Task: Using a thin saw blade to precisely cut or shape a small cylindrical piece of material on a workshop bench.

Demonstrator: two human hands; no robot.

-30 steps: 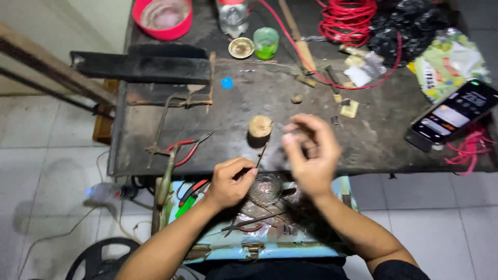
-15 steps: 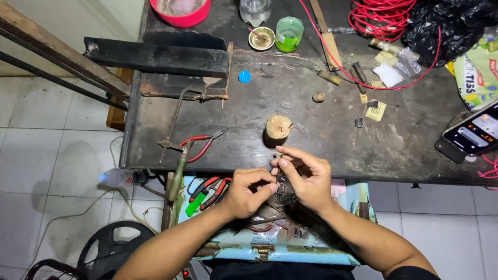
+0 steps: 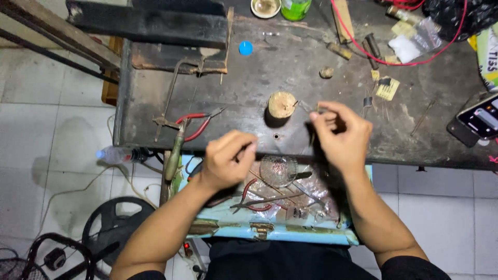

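Observation:
My left hand point(image 3: 228, 158) is closed in a pinch on a thin metal tool, at the front edge of the dark workbench point(image 3: 249, 83). My right hand point(image 3: 340, 135) hovers over the bench to the right, with thumb and fingers pinched on a small thin metal piece I cannot make out. A round wooden block point(image 3: 281, 105) stands on the bench between and just beyond the hands. Below them a light blue drawer point(image 3: 270, 231) holds a small glass dish point(image 3: 277, 170) and several pliers and tools.
Red-handled pliers point(image 3: 194, 124) and a saw frame point(image 3: 171, 98) lie on the bench at left, a blue cap point(image 3: 246, 48) farther back. A phone point(image 3: 480, 119) and red wire point(image 3: 394, 61) are at right. On the tiled floor lie a plastic bottle point(image 3: 116, 154) and a fan point(image 3: 52, 254).
The hands were pinched together over the drawer; now they are apart, with the right hand raised over the bench. The view has shifted closer.

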